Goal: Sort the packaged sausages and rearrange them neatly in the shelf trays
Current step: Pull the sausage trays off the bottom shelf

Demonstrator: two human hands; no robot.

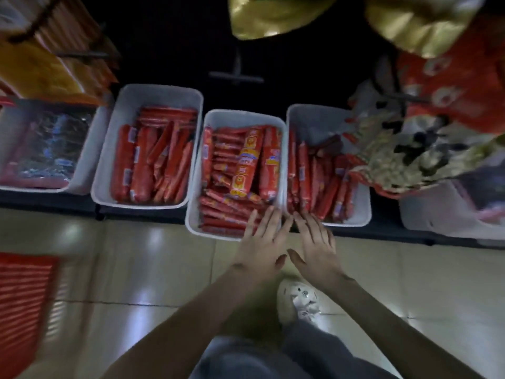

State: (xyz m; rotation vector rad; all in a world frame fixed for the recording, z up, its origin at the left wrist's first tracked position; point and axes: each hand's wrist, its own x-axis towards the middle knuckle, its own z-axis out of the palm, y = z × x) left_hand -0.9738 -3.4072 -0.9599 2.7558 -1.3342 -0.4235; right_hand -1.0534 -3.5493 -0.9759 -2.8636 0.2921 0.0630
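Three white trays of red packaged sausages stand side by side on a low dark shelf. The left tray [101, 170] holds thick and thin sausages lying lengthwise. The middle tray [192, 222] juts forward over the floor and holds small sausages crosswise, with a big sausage carrying a yellow label [246, 162] on top. The right tray [364, 212] holds sausages lengthwise. My left hand [262, 242] lies flat with straight fingers on the middle tray's front right corner. My right hand [314, 242], fingers straight, touches the front left corner of the right tray. Neither hand holds anything.
A tray of dark foil packs [41, 149] stands at the far left and another white tray [448, 214] at the far right. Hanging bags [426, 127] overlap the right tray's back. A red striped pack [21, 310] lies on the tiled floor. My shoe [297, 299] is below the hands.
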